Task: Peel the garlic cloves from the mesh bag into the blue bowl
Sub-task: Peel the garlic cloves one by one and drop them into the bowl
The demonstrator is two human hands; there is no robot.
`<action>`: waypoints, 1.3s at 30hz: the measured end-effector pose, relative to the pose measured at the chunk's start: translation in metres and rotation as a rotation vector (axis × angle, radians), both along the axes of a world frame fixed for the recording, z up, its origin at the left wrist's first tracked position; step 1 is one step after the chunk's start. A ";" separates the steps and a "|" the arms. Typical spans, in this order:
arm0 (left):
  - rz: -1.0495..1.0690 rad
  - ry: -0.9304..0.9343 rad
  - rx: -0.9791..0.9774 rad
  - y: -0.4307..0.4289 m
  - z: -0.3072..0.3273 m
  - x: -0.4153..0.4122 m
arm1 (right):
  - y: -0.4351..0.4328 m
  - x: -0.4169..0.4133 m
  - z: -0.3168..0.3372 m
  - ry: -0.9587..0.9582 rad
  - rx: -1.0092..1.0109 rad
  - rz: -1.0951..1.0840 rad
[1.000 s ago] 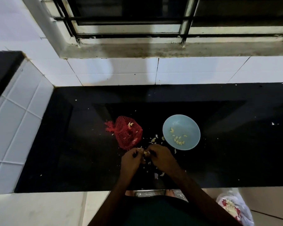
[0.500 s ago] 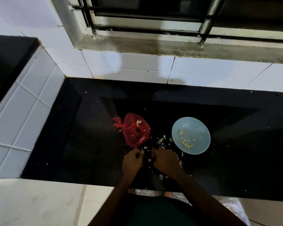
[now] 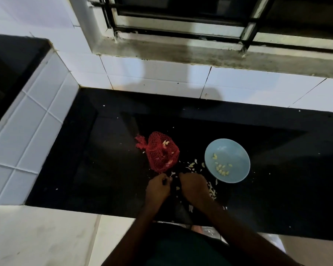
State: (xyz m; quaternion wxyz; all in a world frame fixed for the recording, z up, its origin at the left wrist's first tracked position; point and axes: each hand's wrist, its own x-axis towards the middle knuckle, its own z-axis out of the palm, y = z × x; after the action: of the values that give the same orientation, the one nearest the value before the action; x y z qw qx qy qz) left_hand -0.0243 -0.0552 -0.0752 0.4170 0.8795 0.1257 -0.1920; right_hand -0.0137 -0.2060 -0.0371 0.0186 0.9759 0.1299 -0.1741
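Your black counter (image 3: 104, 169) runs under a tiled wall. Toward its front edge, the red mesh bag (image 3: 161, 153) lies left of the blue bowl (image 3: 227, 144), which holds a few peeled cloves (image 3: 221, 168). Your left hand (image 3: 158, 187) and right hand (image 3: 193, 186) curl just apart. I cannot tell whether either pinches a clove. Lift the skin with a thumbnail and let it fall beside the bowl.

Hands: I see left hand (image 3: 158, 187) and right hand (image 3: 193, 186) now apart, no longer touching.
Gap: black counter (image 3: 113, 169) shows between them.
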 end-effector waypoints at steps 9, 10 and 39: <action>0.076 -0.054 -0.028 -0.003 0.001 -0.001 | 0.024 0.023 0.025 0.044 -0.261 0.229; 0.077 -0.060 -0.033 -0.004 0.002 -0.001 | 0.022 0.024 0.025 0.029 -0.223 0.208; 0.016 -0.348 -0.413 -0.041 0.073 -0.020 | -0.055 -0.034 0.038 -0.102 1.316 -0.504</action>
State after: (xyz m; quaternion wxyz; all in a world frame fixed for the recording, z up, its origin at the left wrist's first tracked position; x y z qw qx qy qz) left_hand -0.0439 -0.0965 -0.0024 0.6045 0.7944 0.0171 -0.0565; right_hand -0.0476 -0.2609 0.0010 -0.6102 0.7918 -0.0226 -0.0124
